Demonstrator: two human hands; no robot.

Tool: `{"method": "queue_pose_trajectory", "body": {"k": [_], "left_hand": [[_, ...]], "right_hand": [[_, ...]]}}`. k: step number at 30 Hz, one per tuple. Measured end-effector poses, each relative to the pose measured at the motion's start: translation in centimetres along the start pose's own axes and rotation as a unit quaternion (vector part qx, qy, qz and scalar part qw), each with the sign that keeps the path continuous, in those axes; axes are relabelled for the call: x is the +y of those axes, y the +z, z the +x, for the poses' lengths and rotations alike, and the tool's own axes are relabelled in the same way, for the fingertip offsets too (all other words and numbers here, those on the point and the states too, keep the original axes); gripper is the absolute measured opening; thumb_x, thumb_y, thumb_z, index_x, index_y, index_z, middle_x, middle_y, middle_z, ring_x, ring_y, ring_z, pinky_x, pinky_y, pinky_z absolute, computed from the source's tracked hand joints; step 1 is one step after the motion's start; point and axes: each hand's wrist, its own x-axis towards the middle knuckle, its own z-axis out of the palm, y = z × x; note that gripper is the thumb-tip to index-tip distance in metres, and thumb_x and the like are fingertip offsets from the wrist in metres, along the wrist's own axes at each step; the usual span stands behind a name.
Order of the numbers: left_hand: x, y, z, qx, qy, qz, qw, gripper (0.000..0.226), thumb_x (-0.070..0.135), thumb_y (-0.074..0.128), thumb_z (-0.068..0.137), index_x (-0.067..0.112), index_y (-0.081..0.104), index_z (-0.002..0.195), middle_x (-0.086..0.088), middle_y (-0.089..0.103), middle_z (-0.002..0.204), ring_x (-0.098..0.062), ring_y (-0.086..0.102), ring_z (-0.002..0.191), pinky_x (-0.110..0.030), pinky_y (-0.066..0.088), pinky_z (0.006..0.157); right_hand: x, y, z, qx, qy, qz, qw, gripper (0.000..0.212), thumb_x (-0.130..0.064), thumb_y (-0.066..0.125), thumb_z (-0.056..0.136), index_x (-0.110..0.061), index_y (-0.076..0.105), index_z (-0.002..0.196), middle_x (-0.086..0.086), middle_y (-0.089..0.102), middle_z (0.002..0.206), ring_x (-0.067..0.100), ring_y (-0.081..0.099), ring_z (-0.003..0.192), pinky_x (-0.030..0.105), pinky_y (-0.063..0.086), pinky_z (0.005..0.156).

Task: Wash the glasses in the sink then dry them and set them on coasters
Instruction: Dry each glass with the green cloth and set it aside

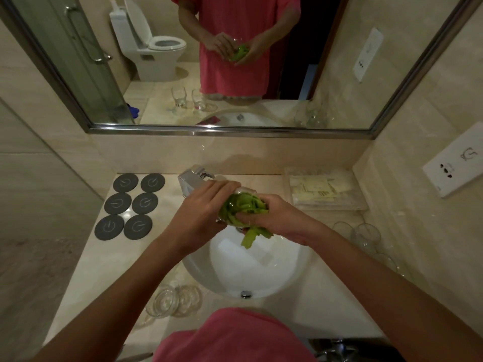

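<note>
At far left I see six dark coasters [132, 206] on the desk [86, 278], each bearing a power-symbol mark. My left hand [202, 212] curls around a clear glass [241, 202] above the white sink [251, 267]. My right hand [274, 218] pushes a green cloth [245, 212] into it, fingers gripping the cloth. Further right, a clear tray [324, 189] holds pale packets; more glasses [366, 236] stand nearby.
</note>
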Motion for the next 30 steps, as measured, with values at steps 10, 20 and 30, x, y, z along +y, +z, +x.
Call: {"method": "queue_pose_trajectory", "body": {"k": [10, 20, 30], "left_hand": [[-0.3, -1.2, 0.3, -0.174, -0.139, -0.239, 0.945, 0.087, 0.028, 0.09, 0.064, 0.026, 0.035, 0.13, -0.002, 0.066, 0.117, -0.016, 0.066, 0.103, -0.037, 0.057, 0.086], [-1.3, -2.5, 0.1, -0.2, -0.271, -0.576, 0.745, 0.057, 0.015, 0.077, 0.078, 0.019, 0.054, 0.13, -0.016, 0.068, 0.115, -0.038, 0.07, 0.096, -0.04, 0.059, 0.075], [1.5, 0.7, 0.5, 0.078, -0.337, -0.483, 0.804, 0.022, 0.04, 0.05, 0.101, 0.019, 0.057, 0.105, -0.002, 0.062, 0.074, -0.022, 0.055, 0.055, -0.03, 0.042, 0.045]], "right_hand": [[1.8, -1.3, 2.5, 0.164, -0.406, -0.444, 0.782, 0.046, -0.011, 0.083, 0.075, 0.002, 0.068, 0.117, 0.016, 0.072, 0.099, 0.029, 0.071, 0.085, 0.037, 0.061, 0.075], [-1.0, -0.6, 2.0, 0.133, -0.231, -0.199, 0.943, 0.029, -0.03, 0.087, 0.077, -0.015, 0.076, 0.099, -0.009, 0.072, 0.082, 0.006, 0.067, 0.074, 0.024, 0.054, 0.067], [0.7, 0.8, 1.9, 0.147, -0.07, -0.074, 0.984, 0.024, -0.029, 0.084, 0.081, -0.014, 0.073, 0.096, 0.005, 0.075, 0.08, 0.019, 0.074, 0.067, 0.024, 0.052, 0.051]]}}
